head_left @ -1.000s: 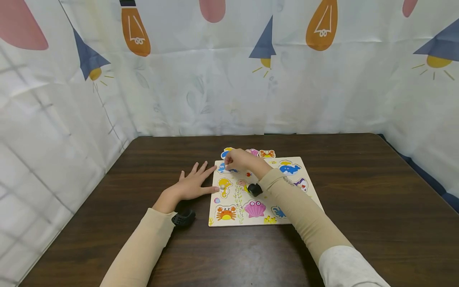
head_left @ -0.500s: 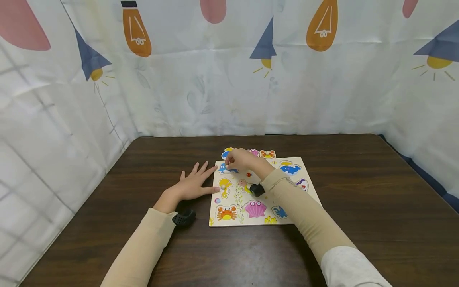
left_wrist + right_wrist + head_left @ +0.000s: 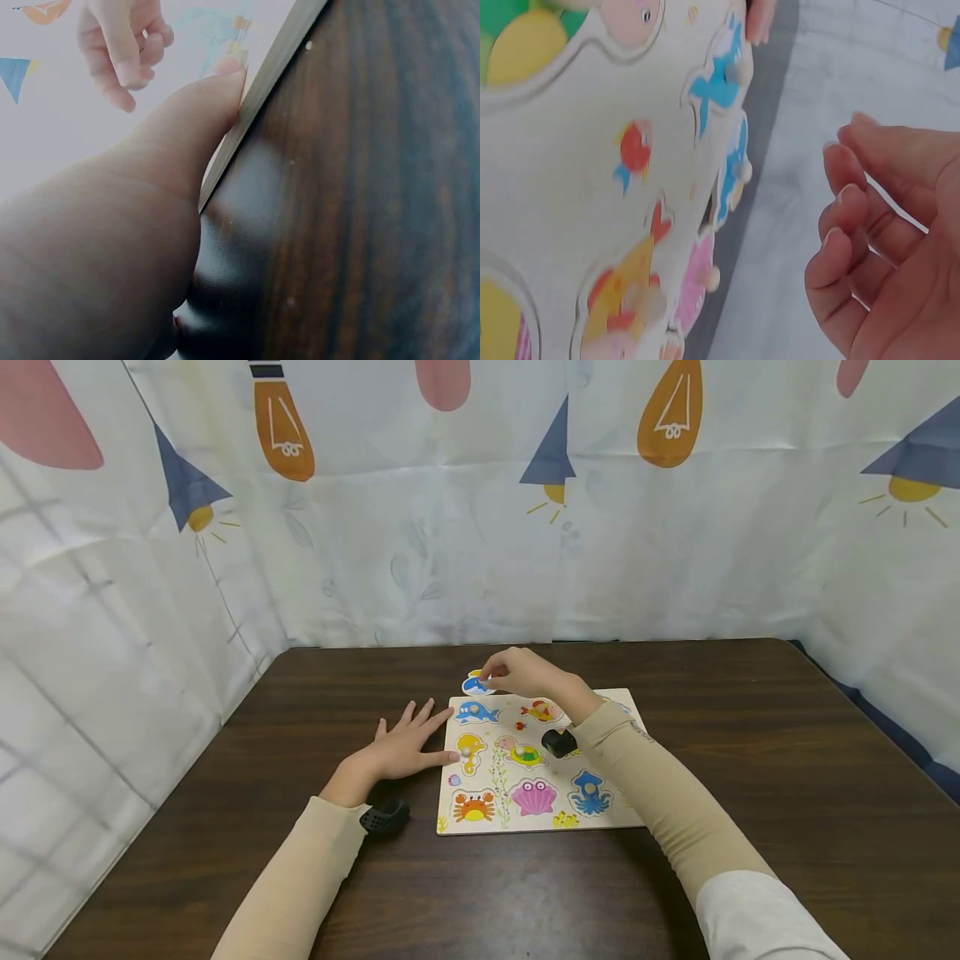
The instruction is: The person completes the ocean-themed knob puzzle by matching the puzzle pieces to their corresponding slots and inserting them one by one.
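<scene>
A white wooden knob puzzle board with sea-animal pictures lies on the table. My left hand is spread flat at its left edge, thumb and index fingertip overlapping the board. A blue dolphin piece with a knob sits in the upper-left recess. Beyond the far edge lies a loose blue whale piece. My right hand hovers by it, fingertips overlapping it in the head view. In the right wrist view, the right hand's fingers are loosely bent, apart from the pieces, holding nothing.
Behind the board, a pink shell piece and part of a crab piece lie beside the whale. Seahorse, turtle and octopus pieces sit on the board. The dark table meets a patterned curtain.
My right hand has left the dolphin at the upper-left recess and moved up and slightly right, to beside the whale piece. The left hand stays in place.
</scene>
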Demonstrator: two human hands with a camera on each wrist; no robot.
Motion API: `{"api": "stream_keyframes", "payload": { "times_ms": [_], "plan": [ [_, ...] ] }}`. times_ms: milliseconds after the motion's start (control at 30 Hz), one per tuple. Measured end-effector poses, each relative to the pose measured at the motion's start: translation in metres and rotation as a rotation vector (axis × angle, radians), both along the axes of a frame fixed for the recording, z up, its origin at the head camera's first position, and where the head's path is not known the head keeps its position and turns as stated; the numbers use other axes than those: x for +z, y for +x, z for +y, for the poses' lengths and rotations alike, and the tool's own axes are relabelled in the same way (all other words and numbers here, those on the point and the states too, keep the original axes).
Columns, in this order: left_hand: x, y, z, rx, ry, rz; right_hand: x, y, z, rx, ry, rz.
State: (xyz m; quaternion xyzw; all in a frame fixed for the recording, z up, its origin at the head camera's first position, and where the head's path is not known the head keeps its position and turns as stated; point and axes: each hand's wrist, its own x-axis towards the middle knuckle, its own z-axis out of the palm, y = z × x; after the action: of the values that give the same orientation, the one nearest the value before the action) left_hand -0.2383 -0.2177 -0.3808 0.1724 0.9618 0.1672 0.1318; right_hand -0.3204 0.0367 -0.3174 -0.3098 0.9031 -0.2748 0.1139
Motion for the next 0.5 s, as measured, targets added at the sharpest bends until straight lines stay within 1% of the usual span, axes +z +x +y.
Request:
{"api": "stream_keyframes", "payload": {
  "times_ms": [167, 300, 400, 500],
  "plan": [
    [0.002, -0.001, 0.0, 0.004, 0.003, -0.005, 0.003, -0.004, 0.017, -0.032, -0.028, -0.026],
    [0.003, 0.0, 0.001, 0.002, 0.006, -0.007, 0.005, -0.007, 0.031, -0.051, -0.05, -0.015],
    [0.002, 0.001, 0.0, -0.002, 0.012, -0.006, 0.003, -0.01, 0.041, -0.08, -0.072, -0.014],
    [0.002, 0.001, 0.0, -0.007, 0.01, -0.004, -0.002, -0.015, 0.052, -0.116, -0.096, -0.033]
  ]
}}
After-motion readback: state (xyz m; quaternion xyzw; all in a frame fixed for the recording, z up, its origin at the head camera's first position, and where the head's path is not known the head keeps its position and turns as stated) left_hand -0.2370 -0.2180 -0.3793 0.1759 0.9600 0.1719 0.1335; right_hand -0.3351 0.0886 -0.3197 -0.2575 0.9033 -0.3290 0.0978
